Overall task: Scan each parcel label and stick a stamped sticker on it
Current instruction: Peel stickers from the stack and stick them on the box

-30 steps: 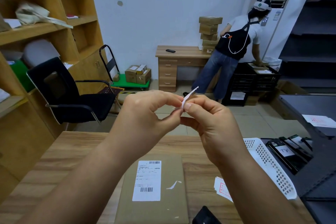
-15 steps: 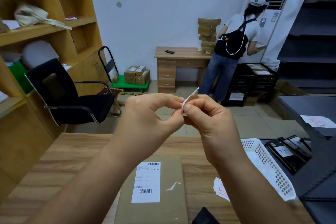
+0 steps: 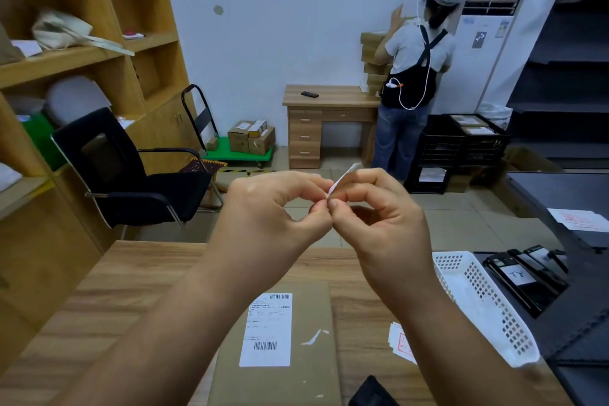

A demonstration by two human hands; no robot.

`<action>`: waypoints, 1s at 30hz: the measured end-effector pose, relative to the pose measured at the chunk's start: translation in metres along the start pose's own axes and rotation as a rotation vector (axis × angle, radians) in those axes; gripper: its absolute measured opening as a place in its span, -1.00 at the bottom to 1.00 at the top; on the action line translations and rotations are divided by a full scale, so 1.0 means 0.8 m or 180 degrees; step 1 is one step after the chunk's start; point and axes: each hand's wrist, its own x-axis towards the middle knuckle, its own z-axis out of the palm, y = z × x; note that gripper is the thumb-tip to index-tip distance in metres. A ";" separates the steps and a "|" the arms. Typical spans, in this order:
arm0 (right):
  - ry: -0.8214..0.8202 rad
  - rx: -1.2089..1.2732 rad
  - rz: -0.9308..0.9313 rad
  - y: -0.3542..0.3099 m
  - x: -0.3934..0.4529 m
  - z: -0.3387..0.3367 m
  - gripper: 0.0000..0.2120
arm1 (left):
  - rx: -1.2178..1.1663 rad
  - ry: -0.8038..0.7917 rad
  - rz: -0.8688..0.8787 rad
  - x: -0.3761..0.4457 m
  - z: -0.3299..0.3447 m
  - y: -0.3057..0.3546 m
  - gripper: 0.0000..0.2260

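Observation:
A small white sticker (image 3: 342,180) is held up in front of me, edge-on, pinched between the fingertips of my left hand (image 3: 273,211) and my right hand (image 3: 379,211). Both hands hover above the wooden table (image 3: 131,280). Below them lies a flat brown parcel (image 3: 313,313) with a white barcode label (image 3: 267,330) and a small white paper scrap (image 3: 314,337) on its top. More red-stamped stickers (image 3: 400,343) lie on the table right of the parcel. A black object (image 3: 370,392), only partly in view, sits at the bottom edge.
A white perforated basket (image 3: 487,303) stands at the table's right edge, black devices (image 3: 524,273) beyond it. A black office chair (image 3: 125,171) and wooden shelves (image 3: 66,59) are on the left. A person (image 3: 412,76) stacks boxes at a far desk (image 3: 326,119).
My hands stay together on the sticker, shifted slightly. The person at the back has turned and raised a box higher on the stack.

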 end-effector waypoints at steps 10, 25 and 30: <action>-0.0123 0.0227 0.0200 0.005 -0.001 0.002 -0.92 | -0.0256 0.0002 -0.0439 -0.004 0.000 -0.004 -0.85; -0.0165 -0.0409 -0.0276 -0.001 -0.012 0.018 -0.89 | -0.0127 -0.0382 -0.0201 -0.011 -0.028 -0.013 -0.83; -0.0152 -0.0463 -0.0202 -0.001 -0.021 0.029 -0.93 | -0.0164 -0.0353 -0.0223 -0.017 -0.033 -0.015 -0.84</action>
